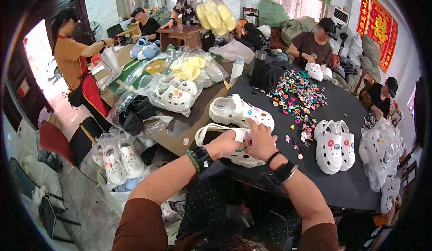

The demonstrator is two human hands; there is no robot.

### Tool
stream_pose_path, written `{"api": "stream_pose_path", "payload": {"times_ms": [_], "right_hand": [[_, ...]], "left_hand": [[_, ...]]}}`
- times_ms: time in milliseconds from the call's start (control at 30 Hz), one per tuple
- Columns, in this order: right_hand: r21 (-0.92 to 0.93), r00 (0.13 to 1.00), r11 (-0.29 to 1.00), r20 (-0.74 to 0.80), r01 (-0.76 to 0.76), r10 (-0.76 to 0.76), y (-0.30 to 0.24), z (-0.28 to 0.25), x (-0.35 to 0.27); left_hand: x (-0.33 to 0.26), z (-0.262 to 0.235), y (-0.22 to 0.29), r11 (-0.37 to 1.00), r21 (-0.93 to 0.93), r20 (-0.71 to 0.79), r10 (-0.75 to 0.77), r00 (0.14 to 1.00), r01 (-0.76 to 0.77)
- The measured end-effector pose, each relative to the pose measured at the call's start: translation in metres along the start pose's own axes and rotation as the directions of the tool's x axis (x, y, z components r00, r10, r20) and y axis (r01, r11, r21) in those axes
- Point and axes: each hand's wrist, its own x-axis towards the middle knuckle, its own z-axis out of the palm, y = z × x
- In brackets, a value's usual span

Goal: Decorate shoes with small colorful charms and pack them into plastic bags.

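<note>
Gripping one white clog at the centre of the frame, your left hand is clamping on its upper. Your right hand is pressing bent fingers against it; I cannot tell whether that grip is pinching anything. The clog is sitting at the near edge of the black counter, showing a chunky sole, dark inside and loose-looped strap. One other clog is lying just above, two decorated clogs are standing right of centre, and uncountable colourful charms are spreading upper right.
</note>
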Motion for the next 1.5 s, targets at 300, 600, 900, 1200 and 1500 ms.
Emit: {"api": "stream_pose_path", "payload": {"times_ms": [300,600,900,1200,1500], "right_hand": [[0.117,1.000,0.993,0.020,0.001,-0.003,0.019,0.006,0.006],[0.293,0.895,0.908,-0.414,0.300,-0.163,0.094,0.046,-0.029],[0.198,0.862,0.976,-0.506,0.089,0.024,0.149,0.073,-0.087],[0.117,0.880,0.992,-0.475,0.044,0.017,0.131,0.072,-0.091],[0.093,0.872,0.993,-0.489,0.068,-0.014,0.131,0.071,-0.088]], "left_hand": [[0.003,-0.003,0.001,0.984,0.172,-0.044,0.056,0.997,-0.047],[0.011,-0.012,-0.010,0.678,0.730,-0.219,0.346,0.912,-0.082],[0.009,-0.074,0.009,0.373,0.914,-0.023,0.440,0.897,-0.159],[0.060,-0.107,-0.001,0.515,0.841,0.141,0.090,0.986,-0.167],[0.067,-0.119,-0.016,0.487,0.848,0.225,0.028,0.974,-0.209]]}}
